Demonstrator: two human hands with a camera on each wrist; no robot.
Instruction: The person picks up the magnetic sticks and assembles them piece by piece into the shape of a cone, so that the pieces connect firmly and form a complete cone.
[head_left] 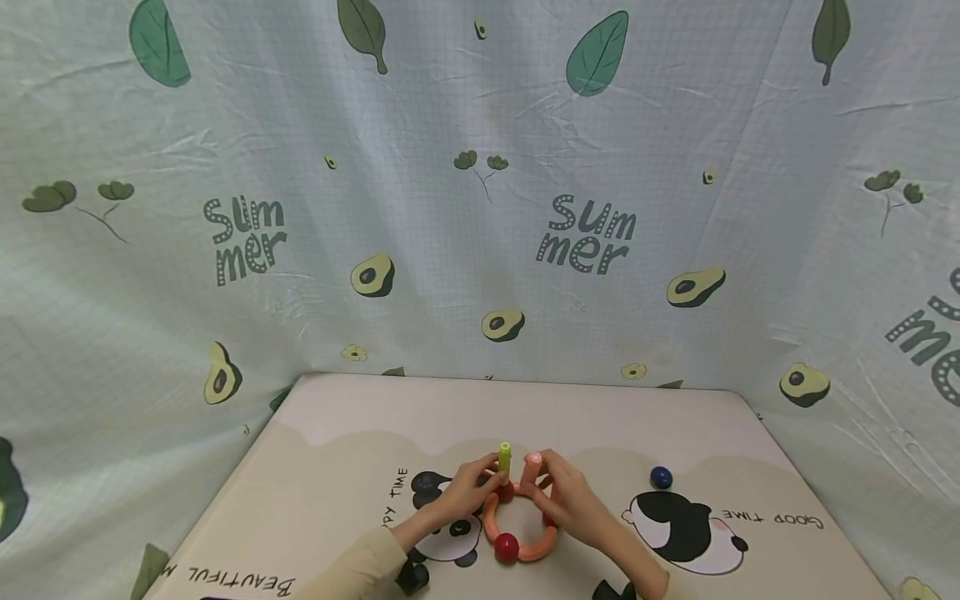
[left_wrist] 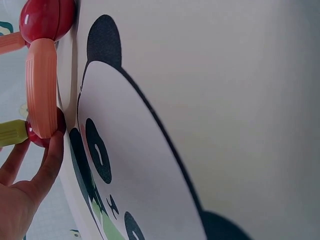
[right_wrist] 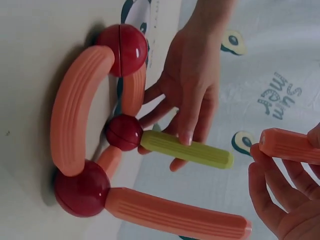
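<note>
A ring of curved orange rods (right_wrist: 75, 110) joined by red balls (head_left: 506, 547) lies on the table. From one red ball (right_wrist: 124, 132) a yellow-green rod (right_wrist: 187, 149) stands up. My left hand (head_left: 467, 492) pinches this rod near its base, and its fingers reach beside the ball in the left wrist view. An orange rod (right_wrist: 177, 212) rises from another red ball (right_wrist: 82, 189). My right hand (right_wrist: 290, 200) holds a separate orange rod (right_wrist: 290, 145) between thumb and fingers, its end apart from the ring. In the head view this hand partly hides the ring's right side.
A dark blue ball (head_left: 661, 477) rests on the table to the right. The tabletop (head_left: 337, 467) carries printed animal faces and lettering. Behind it hangs a pale curtain (head_left: 435, 208) with leaf and avocado prints.
</note>
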